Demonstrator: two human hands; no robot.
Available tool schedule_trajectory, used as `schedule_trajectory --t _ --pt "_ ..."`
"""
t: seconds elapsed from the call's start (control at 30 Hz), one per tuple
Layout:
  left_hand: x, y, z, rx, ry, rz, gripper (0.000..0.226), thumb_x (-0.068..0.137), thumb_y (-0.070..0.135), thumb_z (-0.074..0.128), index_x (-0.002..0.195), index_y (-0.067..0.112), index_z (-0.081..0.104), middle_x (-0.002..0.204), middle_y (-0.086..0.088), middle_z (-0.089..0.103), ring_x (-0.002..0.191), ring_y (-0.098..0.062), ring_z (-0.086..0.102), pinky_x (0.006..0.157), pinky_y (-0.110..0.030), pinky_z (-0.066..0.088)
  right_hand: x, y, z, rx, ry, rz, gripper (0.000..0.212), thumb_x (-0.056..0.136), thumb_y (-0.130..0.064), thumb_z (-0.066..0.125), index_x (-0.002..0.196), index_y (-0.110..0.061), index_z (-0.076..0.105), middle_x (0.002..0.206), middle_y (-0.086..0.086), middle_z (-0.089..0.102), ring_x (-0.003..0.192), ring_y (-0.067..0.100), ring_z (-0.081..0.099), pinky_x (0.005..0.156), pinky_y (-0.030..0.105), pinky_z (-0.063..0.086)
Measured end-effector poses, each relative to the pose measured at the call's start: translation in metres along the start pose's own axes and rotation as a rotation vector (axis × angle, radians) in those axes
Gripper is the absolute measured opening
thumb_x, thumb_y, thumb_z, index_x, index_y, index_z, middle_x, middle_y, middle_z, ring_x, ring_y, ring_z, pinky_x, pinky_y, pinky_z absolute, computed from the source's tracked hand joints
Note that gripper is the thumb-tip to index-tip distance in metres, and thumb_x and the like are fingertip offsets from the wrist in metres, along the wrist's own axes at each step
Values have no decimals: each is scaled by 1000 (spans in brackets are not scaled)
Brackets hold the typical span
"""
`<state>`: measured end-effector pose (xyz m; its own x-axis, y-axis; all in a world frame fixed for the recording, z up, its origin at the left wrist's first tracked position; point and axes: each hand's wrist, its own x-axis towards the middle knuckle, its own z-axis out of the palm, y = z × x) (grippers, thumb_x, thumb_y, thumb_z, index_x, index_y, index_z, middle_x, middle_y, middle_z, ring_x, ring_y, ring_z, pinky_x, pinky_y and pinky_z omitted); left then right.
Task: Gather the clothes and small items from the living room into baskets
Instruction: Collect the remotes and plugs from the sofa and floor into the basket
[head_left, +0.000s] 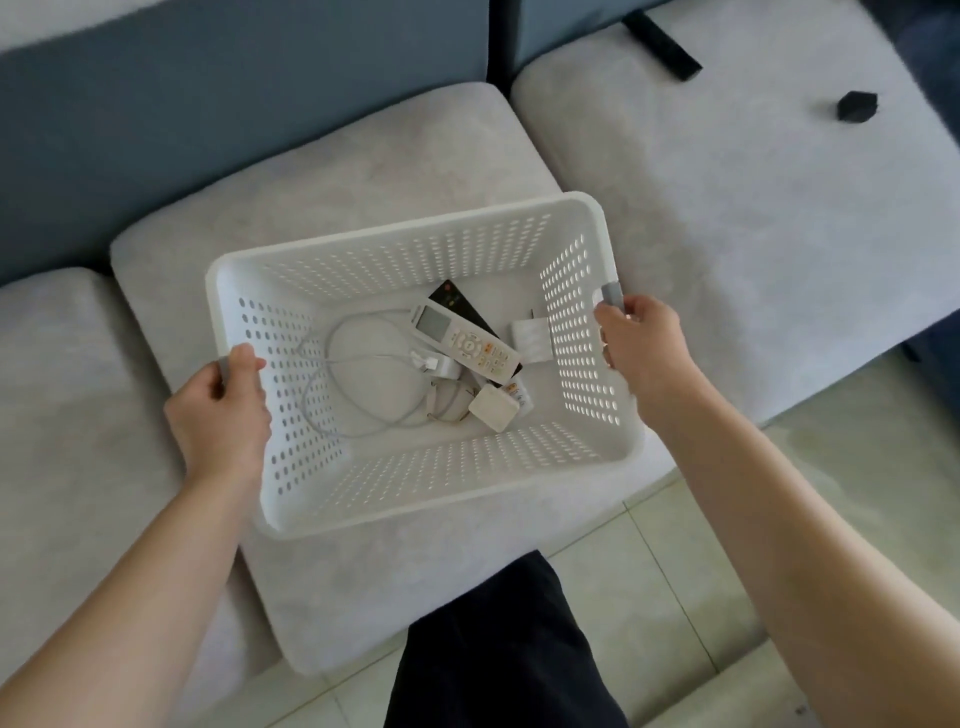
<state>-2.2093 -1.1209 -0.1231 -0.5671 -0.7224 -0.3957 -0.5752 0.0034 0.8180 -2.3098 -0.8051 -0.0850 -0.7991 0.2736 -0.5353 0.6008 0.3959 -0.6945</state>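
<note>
Grey plastic is what I feel under both palms: my left hand (221, 410) has its fingers curled round the grey grip (224, 373) on one short side of the basket, thumb laid over the rim, and my right hand (641, 340) is closed the same way round the matching grip (612, 294) on the opposite short side. Between my two hands sits the white perforated basket (332, 512), tilted a little so the far right corner rides higher, over the pale seat cushion (363, 171) of the sofa; I cannot tell whether its bottom touches the fabric. Inside, nearer my right hand, a white remote (465, 340) with a small screen lies on top of a black remote (457, 304), and just beside them, close to my right fingers, is a small white block (531, 340) against the wall. Toward my left hand a thin white cable (353, 395) loops loosely across the floor of the basket, running to a white plug (441, 368), with a square white adapter (493, 410) near the middle. Beyond my right hand, well apart on the next cushion, lie a small black lump (857, 107) and a black strap (662, 44). Below my arms is my dark trouser leg (493, 649) over pale floor tiles (691, 571).
</note>
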Motion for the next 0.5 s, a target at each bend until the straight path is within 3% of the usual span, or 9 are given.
schedule_trajectory --t 0.1,0.27,0.5 --pt "-22 9 8 -14 -41 4 28 93 45 59 76 24 64 57 5 41 43 -6 34 40 -18 29 -5 15 -26 34 17 38 22 90 -17 47 69 -18 44 64 1 38 60 18 35 57 30 32" --pt "-82 17 44 40 -88 30 27 95 41 59 77 22 65 61 3 42 48 -8 34 41 -20 29 -17 63 -87 112 31 122 12 93 -20 50 82 -14 51 75 7 43 67 19 38 64 35 32" --pt "-165 9 112 68 -301 65 23 95 33 60 81 15 65 63 -2 36 51 -12 30 42 -23 24 -40 154 -194 235 129 256 19 92 -17 52 73 -14 51 66 2 46 59 17 39 59 32 35"
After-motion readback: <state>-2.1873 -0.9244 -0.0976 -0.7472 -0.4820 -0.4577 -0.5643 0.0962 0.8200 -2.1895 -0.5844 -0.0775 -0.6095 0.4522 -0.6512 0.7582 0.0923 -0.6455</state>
